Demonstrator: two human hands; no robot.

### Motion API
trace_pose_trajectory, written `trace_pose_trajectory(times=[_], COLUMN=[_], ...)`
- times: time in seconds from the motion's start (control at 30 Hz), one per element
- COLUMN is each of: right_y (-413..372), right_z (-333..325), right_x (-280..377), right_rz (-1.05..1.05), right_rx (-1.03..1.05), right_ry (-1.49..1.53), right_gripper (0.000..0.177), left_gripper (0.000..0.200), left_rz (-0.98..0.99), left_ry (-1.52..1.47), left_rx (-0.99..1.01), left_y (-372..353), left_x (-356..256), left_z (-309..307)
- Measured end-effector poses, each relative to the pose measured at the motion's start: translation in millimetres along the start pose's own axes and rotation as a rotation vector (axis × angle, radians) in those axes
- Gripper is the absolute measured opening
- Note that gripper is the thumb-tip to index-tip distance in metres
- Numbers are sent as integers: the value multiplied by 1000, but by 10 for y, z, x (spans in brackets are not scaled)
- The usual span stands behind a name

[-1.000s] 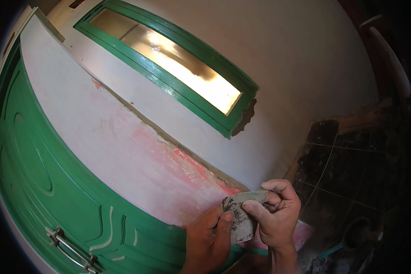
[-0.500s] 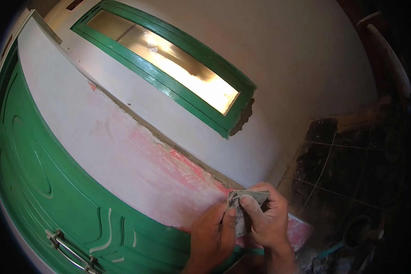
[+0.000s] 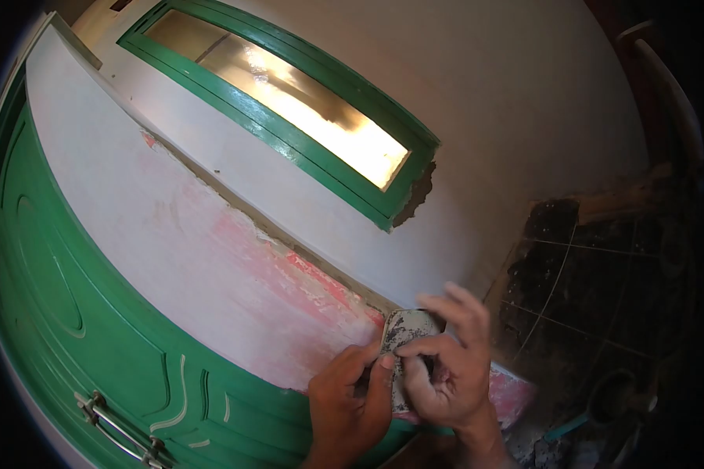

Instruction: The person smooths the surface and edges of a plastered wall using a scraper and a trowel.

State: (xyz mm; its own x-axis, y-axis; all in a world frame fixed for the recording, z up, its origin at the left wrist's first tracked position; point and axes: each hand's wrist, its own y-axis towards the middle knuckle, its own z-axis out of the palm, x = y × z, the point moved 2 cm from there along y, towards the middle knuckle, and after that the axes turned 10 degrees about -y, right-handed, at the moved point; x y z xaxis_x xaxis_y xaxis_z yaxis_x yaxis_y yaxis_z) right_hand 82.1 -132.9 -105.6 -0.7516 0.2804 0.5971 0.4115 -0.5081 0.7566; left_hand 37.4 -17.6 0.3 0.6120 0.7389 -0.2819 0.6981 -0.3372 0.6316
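Note:
A thin, flat, grey piece with dark speckles point(image 3: 416, 322) is held up in front of the wall strip at the lower centre. My left hand point(image 3: 350, 399) pinches its left edge between thumb and fingers. At its right side is my right hand point(image 3: 452, 371), thumb and index finger bent close together at the face of the piece, the other fingers raised and slightly blurred. Behind the hands runs the white wall strip point(image 3: 188, 242), with pink and red patches and a rough, chipped edge.
A green panelled door point(image 3: 78, 273) with a metal handle point(image 3: 121, 434) fills the lower left. Above is a green-framed window point(image 3: 289, 152), its corner beside broken plaster. Dark floor tiles point(image 3: 587, 281) lie at right, near a turquoise object point(image 3: 567, 427).
My right hand has loosened its grip at the top of the piece, with its outer fingers lifted and spread. More of the speckled face shows. My left hand has shifted slightly left and down.

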Motion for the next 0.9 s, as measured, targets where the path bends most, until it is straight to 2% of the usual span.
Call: trace_pose_trajectory(times=[0.07,0.17,0.27,0.37,0.47,0.57,0.67,0.77,0.9], right_y=[48,154,164,183,140,93,6,9,-57], right_z=[-15,-170,-236,-250,-195,-180,-131,-158,-110], right_x=[6,88,58,186,181,122,-62,12,18], right_rz=[-9,53,114,165,122,75,54,481,575], right_rx=[159,349,359,475,393,242,222,308,346], right_ry=[174,230,279,150,96,236,443,829,889], right_gripper=[43,52,58,59,60,59,51,41,40], left_gripper=[19,20,18,18,21,26,30,32,31], left_rz=[-33,-32,-4,-38,-64,-135,-251,-208,-296], left_ry=[-17,-8,32,3,-5,-136,-633,-639,-537], left_rx=[-25,-45,-41,-86,-83,-84,-102,-122,-59], left_y=[23,29,13,-25,2,-13,-40,-33,18], left_x=[-85,-74,-98,69,-17,-46,-75,-48,-179], left_z=[-25,-63,-76,-73,-73,-103,-165,-148,-57])
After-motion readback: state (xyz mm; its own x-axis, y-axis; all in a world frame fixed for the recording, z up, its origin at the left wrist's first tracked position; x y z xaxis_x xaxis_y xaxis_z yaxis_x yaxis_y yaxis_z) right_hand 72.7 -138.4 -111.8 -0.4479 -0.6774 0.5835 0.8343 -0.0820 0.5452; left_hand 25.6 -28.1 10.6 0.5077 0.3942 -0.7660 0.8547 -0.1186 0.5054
